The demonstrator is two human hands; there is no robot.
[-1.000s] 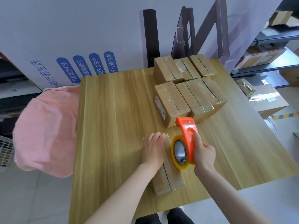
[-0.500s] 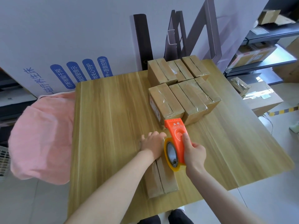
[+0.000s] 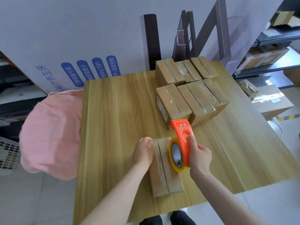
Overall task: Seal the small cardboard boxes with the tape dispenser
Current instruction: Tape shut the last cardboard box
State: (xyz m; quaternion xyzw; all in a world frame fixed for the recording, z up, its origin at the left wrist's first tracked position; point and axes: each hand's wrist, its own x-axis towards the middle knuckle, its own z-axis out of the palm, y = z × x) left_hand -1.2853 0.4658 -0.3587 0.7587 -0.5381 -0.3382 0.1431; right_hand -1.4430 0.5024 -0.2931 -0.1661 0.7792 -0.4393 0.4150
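Observation:
A small cardboard box (image 3: 165,181) lies lengthwise near the table's front edge, its top seam showing. My left hand (image 3: 142,153) rests on the box's far left edge, fingers curled over it. My right hand (image 3: 198,155) grips an orange tape dispenser (image 3: 181,140) with a roll of clear tape (image 3: 176,155). The dispenser stands on the box's far right part, its nose pointing away from me past the box's far end.
Several taped cardboard boxes (image 3: 191,96) stand in two rows at the back right of the wooden table (image 3: 116,120). A pink cloth (image 3: 50,132) hangs off the left. White printed panels stand behind. Shelves and cartons (image 3: 269,101) lie to the right.
My left hand has slid from the box's top to its far left edge. The dispenser stays at the box's far end, and more of the box's top shows now.

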